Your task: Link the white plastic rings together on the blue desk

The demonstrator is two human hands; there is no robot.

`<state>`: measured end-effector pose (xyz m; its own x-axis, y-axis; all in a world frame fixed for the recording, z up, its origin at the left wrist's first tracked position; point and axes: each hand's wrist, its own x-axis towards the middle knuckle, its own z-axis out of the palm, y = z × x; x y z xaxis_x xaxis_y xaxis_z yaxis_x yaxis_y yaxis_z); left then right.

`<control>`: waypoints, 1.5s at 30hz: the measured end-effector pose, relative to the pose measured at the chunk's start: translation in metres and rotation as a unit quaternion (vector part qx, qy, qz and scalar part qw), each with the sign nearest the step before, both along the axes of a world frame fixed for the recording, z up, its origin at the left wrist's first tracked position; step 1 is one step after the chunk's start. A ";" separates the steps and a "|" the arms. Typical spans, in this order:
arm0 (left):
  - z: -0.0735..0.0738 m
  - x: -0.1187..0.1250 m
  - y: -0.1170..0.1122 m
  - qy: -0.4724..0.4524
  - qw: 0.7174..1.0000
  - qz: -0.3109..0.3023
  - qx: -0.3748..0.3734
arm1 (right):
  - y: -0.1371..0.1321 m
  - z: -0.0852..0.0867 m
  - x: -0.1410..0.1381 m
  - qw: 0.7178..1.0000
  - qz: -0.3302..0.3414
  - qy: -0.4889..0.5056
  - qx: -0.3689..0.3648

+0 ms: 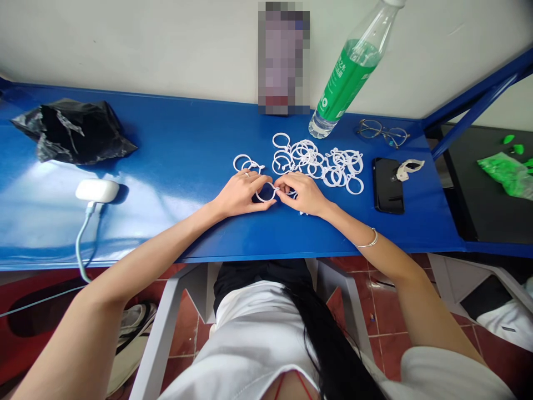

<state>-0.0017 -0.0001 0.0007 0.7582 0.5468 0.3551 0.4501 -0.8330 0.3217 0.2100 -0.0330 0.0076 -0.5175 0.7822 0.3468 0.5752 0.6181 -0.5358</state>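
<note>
We see the left hand (244, 193) and right hand (306, 194) nearly together, both pinching one white ring (265, 200), a loose heap of rings (315, 165) beyond, how many finished we cannot tell.

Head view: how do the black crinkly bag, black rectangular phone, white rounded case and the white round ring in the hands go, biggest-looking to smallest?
1. Black crinkly bag
2. Black rectangular phone
3. White rounded case
4. White round ring, the held one

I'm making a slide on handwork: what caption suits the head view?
Left hand and right hand hold a white ring at a blue table, near more white rings.
</note>
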 end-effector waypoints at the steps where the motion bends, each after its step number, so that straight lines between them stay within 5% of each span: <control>1: 0.000 0.000 0.000 0.001 1.000 -0.001 -0.002 | 0.000 0.000 0.000 1.000 0.001 0.000 -0.001; 45: 0.003 0.001 -0.002 0.031 0.999 -0.011 -0.010 | -0.001 0.000 0.000 1.000 0.007 -0.011 0.000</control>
